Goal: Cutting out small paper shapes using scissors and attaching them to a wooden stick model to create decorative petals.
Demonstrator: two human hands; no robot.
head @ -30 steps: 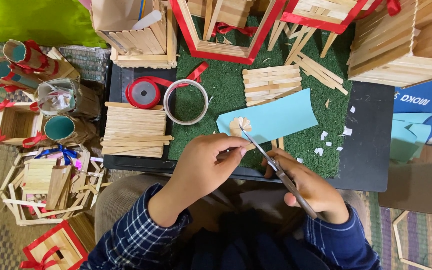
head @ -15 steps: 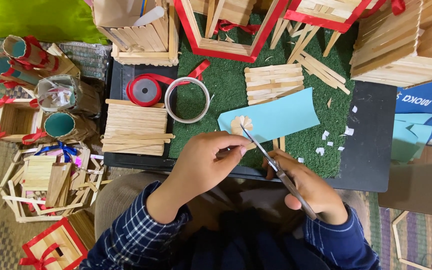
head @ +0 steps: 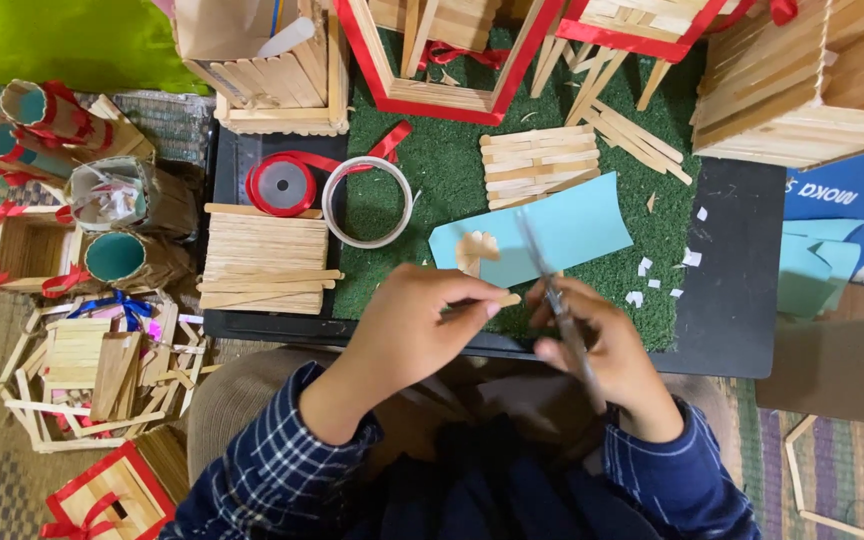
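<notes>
Left hand [head: 417, 325]: forearm in a plaid sleeve enters from lower left, wrist bent inward, fingers curled and pinched on a thin wooden stick [head: 497, 300] that juts right from the fingertips. The stick lies over the near edge of the green mat [head: 432, 170], just below the blue paper [head: 542, 235].

Right hand [head: 602, 355]: forearm enters from lower right, fingers closed around the handles of scissors [head: 552, 290]. The blades point up and away, their tips over the blue paper; blurred, so how far the blades gape cannot be told. The two hands sit just beside each other, thumbs nearly touching, above the person's lap.

Blue paper: flat on the mat, a small tan cutout [head: 475, 250] at its left end.

Nearby: tape ring [head: 367, 200] and red ribbon spool [head: 282, 185] to the left, stick panel [head: 267, 260] beside them, white paper scraps [head: 657, 275] at right.
</notes>
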